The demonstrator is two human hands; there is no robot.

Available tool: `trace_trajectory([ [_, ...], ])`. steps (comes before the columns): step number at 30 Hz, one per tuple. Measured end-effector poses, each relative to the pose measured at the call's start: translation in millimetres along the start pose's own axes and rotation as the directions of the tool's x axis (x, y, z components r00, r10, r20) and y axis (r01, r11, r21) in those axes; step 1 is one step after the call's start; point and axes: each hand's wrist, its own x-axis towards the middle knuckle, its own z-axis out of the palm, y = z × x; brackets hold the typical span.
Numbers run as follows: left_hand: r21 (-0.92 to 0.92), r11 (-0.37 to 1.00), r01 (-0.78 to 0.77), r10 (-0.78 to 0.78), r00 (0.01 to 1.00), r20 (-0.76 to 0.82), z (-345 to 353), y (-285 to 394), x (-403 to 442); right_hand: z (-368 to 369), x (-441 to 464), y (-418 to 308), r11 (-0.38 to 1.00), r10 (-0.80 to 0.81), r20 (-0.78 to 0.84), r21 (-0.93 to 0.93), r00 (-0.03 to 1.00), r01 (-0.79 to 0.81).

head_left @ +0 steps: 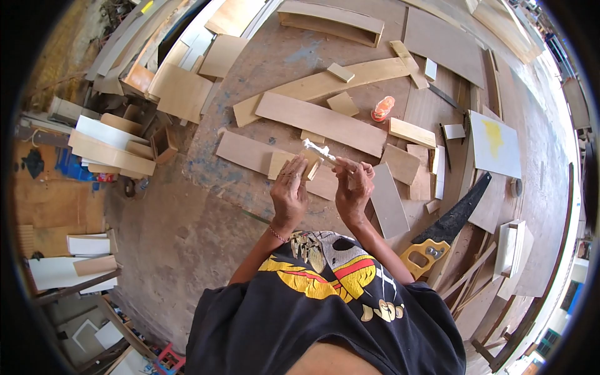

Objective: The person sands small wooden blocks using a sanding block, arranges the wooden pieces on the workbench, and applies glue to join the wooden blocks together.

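My left hand (289, 195) is closed on a small light wood block (312, 165), held up over the work table (225, 194). White paste, which looks like glue, sits at the block's far end. Beside it, my right hand (354, 189) pinches a thin stick, its tip covered in the white paste (317, 149). The stick's lower part is hidden by my fingers. Below both hands lies a flat board (245, 152), partly covered by my left hand. A longer board (322, 124) lies just beyond them.
An orange-and-white bottle or tub (383, 109) stands beyond my right hand. A handsaw (455, 210) with a yellow handle lies to the right. An open wooden box frame (331, 22) is at the far edge. Stacked panels (181, 92) are on the left.
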Motion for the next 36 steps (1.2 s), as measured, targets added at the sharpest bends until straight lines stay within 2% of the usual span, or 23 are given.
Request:
trace_trajectory([
  [5,0.001,1.000,-0.001,0.001,1.000,0.009,-1.4,-0.1,-1.3,7.4,1.7,16.1,0.992,0.029,-0.055,-0.123,0.998,-0.036],
  [7,-0.009,1.000,-0.006,0.006,1.000,0.005,-1.1,0.6,-1.4,7.5,1.8,25.2,0.989,0.133,-0.102,-0.049,0.986,-0.139],
  [8,-0.008,1.000,-0.005,0.005,1.000,0.004,-0.8,0.3,-1.7,5.8,0.0,27.6,0.973,0.233,-0.072,0.012,0.970,-0.233],
  [9,-0.027,0.999,0.025,-0.025,1.000,-0.007,-0.4,-0.2,-1.9,5.2,-0.6,26.3,0.973,0.233,-0.071,0.012,0.970,-0.233],
  [11,-0.047,0.997,0.054,-0.055,0.998,-0.017,-0.1,-0.6,-2.2,3.5,-0.8,22.3,0.927,0.306,-0.031,0.239,0.951,-0.290],
  [15,-0.047,0.996,0.073,-0.074,0.997,-0.017,2.4,-2.4,-2.4,5.1,-6.3,7.6,0.867,0.362,0.030,0.356,0.932,-0.348],
  [17,-0.055,0.996,0.070,-0.072,0.997,-0.027,3.6,-2.8,-2.7,4.2,-7.7,-5.5,0.756,0.398,0.132,0.513,0.908,-0.405],
  [18,-0.064,0.993,0.099,-0.100,0.995,-0.025,4.1,-2.4,-2.9,4.3,-11.2,-6.2,0.734,0.384,0.204,0.524,0.900,-0.432],
  [19,-0.074,0.989,0.127,-0.129,0.991,-0.023,4.3,-2.2,-3.1,5.3,-11.8,-7.3,0.734,0.384,0.205,0.524,0.900,-0.432],
  [22,-0.101,0.984,0.149,-0.152,0.988,-0.018,2.7,-2.1,-2.8,8.9,-12.5,-6.5,0.590,0.470,0.297,0.594,0.831,-0.547],
  [29,-0.155,0.977,0.144,-0.153,0.987,-0.043,5.8,-6.0,-5.0,4.4,4.4,14.4,0.591,0.532,0.176,0.623,0.828,-0.513],
  [32,-0.104,0.988,0.118,-0.121,0.993,-0.018,5.2,-2.0,-0.8,5.5,4.6,13.9,0.624,0.511,0.146,0.615,0.847,-0.482],
  [34,-0.016,1.000,0.022,-0.022,0.999,-0.029,5.7,-2.6,1.2,5.0,4.1,15.4,0.654,0.497,0.121,0.598,0.859,-0.463],
  [36,-0.006,1.000,0.010,-0.010,1.000,-0.026,5.1,-1.3,2.4,3.5,2.9,19.1,0.787,0.471,0.109,0.396,0.876,-0.472],
])
